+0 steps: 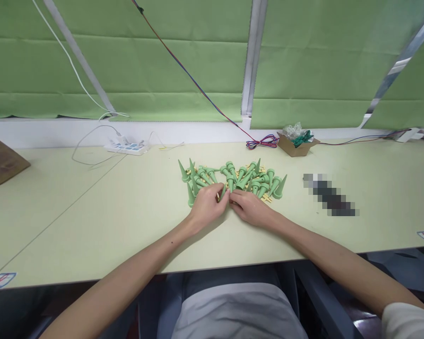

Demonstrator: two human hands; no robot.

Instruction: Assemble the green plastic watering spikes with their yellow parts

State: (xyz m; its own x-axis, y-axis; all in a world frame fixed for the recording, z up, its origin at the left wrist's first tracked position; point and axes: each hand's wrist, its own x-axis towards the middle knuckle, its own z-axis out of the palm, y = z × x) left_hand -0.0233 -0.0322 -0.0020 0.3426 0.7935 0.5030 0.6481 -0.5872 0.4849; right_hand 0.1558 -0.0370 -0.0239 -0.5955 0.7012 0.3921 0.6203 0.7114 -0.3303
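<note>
A spread of green plastic cones (pixel 262 189) lies on the pale table (pixel 120 226), some upright and some on their sides. Small yellow pieces (pixel 267 197) show among and beneath them. My left hand (pixel 209 203) is at the front of the pile, its fingers closed around a green cone (pixel 224 192). Right beside it, my right hand (pixel 250 205) has its fingers pinched together, nearly touching the left fingertips. Whatever sits between the right fingertips is too small and hidden to name.
Behind the pile stand an open cardboard box (pixel 297 148) with green items and clear plastic, a coiled cable (pixel 263 141), and a white power strip (pixel 127 148). A brown object (pixel 3 162) lies far left, a pixelated dark object (pixel 334 197) right.
</note>
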